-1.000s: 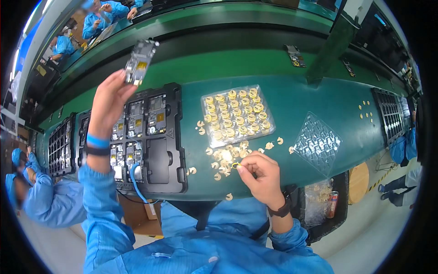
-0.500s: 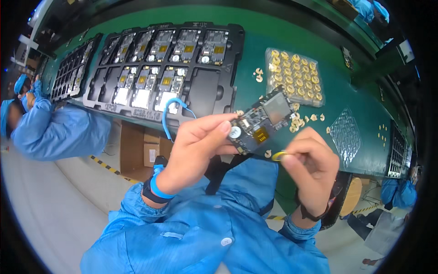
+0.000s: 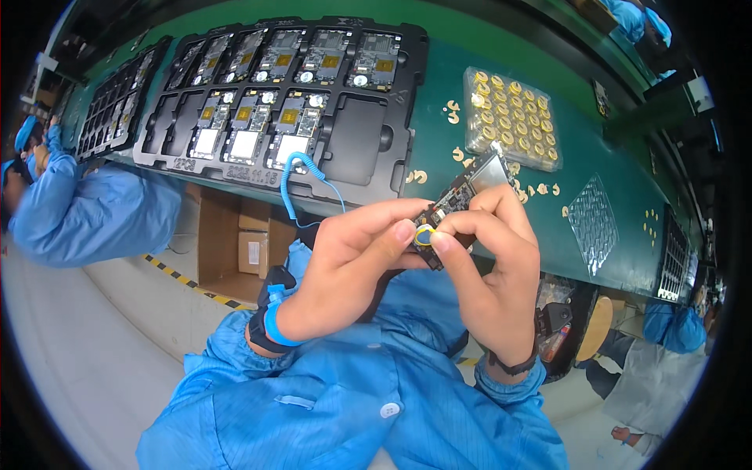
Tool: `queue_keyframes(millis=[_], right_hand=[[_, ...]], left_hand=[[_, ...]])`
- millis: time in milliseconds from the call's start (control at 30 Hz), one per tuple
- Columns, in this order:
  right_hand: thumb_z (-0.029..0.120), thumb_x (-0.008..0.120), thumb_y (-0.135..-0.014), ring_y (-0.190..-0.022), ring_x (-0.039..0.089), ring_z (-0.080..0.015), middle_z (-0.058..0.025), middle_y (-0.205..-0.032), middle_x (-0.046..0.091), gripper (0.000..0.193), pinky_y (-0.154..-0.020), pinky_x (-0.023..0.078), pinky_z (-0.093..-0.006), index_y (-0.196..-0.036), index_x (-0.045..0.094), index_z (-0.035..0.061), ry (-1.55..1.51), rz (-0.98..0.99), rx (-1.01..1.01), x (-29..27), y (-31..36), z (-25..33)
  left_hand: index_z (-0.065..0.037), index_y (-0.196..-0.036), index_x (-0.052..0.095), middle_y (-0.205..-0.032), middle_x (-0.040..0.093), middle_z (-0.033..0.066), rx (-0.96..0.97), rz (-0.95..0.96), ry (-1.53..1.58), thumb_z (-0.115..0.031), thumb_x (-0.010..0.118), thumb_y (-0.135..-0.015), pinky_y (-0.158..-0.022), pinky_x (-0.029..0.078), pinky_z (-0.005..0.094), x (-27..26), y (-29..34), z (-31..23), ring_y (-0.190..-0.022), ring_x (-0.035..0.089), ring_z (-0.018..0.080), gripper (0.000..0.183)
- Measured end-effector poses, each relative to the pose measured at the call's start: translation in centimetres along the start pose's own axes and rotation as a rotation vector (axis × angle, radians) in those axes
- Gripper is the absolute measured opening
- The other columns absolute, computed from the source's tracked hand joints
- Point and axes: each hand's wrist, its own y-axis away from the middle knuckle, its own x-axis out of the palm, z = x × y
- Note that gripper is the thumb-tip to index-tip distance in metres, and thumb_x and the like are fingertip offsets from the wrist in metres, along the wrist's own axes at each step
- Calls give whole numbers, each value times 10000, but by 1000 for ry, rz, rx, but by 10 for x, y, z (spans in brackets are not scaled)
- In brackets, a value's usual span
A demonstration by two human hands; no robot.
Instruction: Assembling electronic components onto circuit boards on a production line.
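Note:
My left hand (image 3: 352, 254) grips a dark circuit board (image 3: 460, 192) by its near left end, thumb on top. The board slants up to the right and carries a silver metal plate toward its far end. Between the thumb and fingertips of my right hand (image 3: 497, 270) is a small round disc (image 3: 424, 235) with a yellow rim and a blue-grey face. It is held against or just over the board's near end, beside my left thumb; whether it touches the board I cannot tell. My right fingers cover part of the board.
Left of my hands lies a black tray (image 3: 356, 145) of similar boards, with a blue coiled cord (image 3: 288, 188) before it. A clear plastic tray (image 3: 471, 137) holds several yellow-rimmed discs. Cream-coloured scraps (image 3: 420, 177) and a clear blister sheet (image 3: 594, 227) lie nearby. A co-worker (image 3: 94, 211) sits left.
My right hand has brought the yellow-rimmed disc left onto the near end of the board, beside my left thumb. The board has shifted slightly and is turned more steeply.

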Motion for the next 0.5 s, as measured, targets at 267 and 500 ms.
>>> queue_keyframes(millis=[267, 500], right_hand=[[45, 769, -857, -866, 531, -255, -94, -893, 526, 100, -771, 438, -358, -930, 729, -10, 32, 43, -10, -4, -4, 0], [26, 767, -847, -866, 533, -257, -95, -891, 529, 98, -769, 440, -361, -930, 728, -10, 22, 46, -3, -2, -5, 0]], left_hand=[[113, -1420, 565, -1293, 688, 198, 12, 19, 1, -184, 549, -1122, -988, 629, 410, -2, -2, -1, -1173, 701, 266, 421], [119, -1412, 568, -1291, 688, 202, 13, 14, 4, -189, 554, -1121, -993, 627, 417, -1, -1, -1, -1176, 701, 273, 424]])
